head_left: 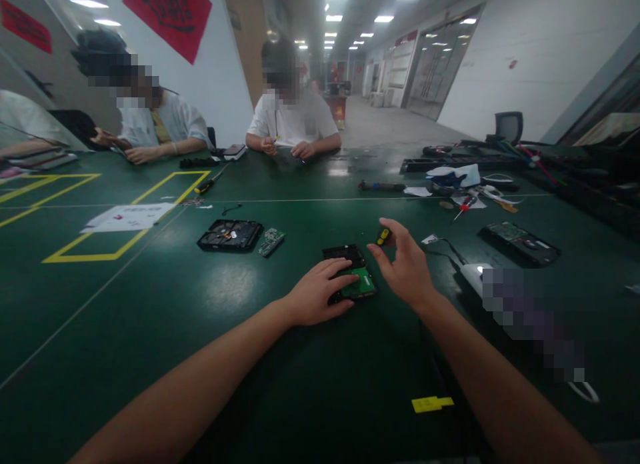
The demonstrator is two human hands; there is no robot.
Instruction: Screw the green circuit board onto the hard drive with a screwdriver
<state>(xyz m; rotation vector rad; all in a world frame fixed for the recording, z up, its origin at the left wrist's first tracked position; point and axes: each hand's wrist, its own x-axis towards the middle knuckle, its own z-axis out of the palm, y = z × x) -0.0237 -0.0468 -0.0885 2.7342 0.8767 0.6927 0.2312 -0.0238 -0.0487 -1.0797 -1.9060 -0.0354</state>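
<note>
On my left, an open black casing [230,236] lies on the green table [125,331], with a loose circuit board [272,243] just beside it; I judge the board light, stiff and fragile, best lifted by its edges. Next is my left hand [320,289], palm down, fingers spread apart and resting on the black device [353,252], which lies in front of me on the table, its green board [361,284] facing up. I expect it to feel rigid and fairly dense, smooth enough to skid under a sideways push, so I favour holding its outer black edges and sparing the green face. To its right, my right hand [407,267] has thumb and index finger clamped on a black-and-yellow tool [383,235], probably a screwdriver, light and stiff, best pinched around the handle. Farther right, another dark unit [520,244] lies well apart.
</note>
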